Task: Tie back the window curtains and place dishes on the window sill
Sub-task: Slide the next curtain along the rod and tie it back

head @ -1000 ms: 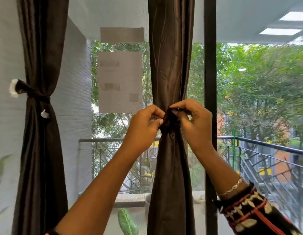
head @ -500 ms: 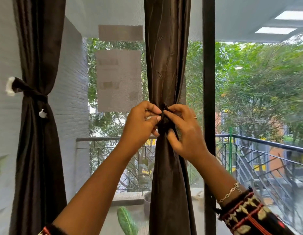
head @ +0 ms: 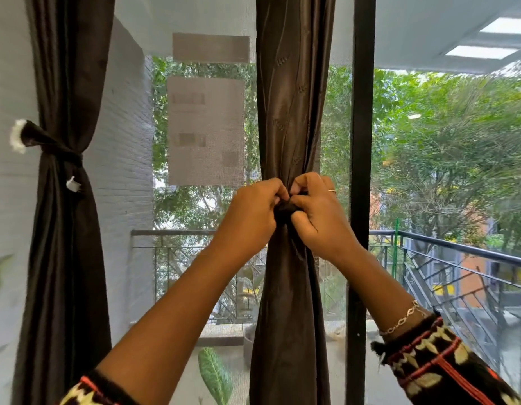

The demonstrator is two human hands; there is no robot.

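**Both hands knotting the tie on the middle curtain**

The left hand (head: 250, 211) and the right hand (head: 317, 217) meet knuckle to knuckle. The fingers of both are curled inward and pinch a small dark wad of fabric, the tie (head: 284, 209), between them. Neither hand is open at all. The fingertips are tucked into the bunch, so I cannot tell whether they hold two loose ends or a half-made knot. A thin ring (head: 331, 190) sits on a finger of the right hand and a chain bracelet (head: 402, 318) on that wrist.

The tie cinches the middle curtain (head: 291, 112), which hangs straight ahead, gathered into a narrow column. It is pinched in at the hands and spreads a little below them. Just to its right stands the dark upright of the window frame (head: 361, 141). Well off to the left, the left curtain (head: 66, 229) is already gathered, its own tie-back (head: 53, 144) drawn toward the wall with white tufts at its ends.

By my reading, the step in hand is fastening the tie on this second curtain, and the curtain half of the task looks close to done. The next move calls for pulling the ends snug so the knot bites, then letting go gently to check that the folds hold. No dishes and no clear stretch of sill are in view, so that part looks not yet begun. Beyond the mesh are paper notices (head: 205, 130), a balcony railing (head: 458, 247) and trees.
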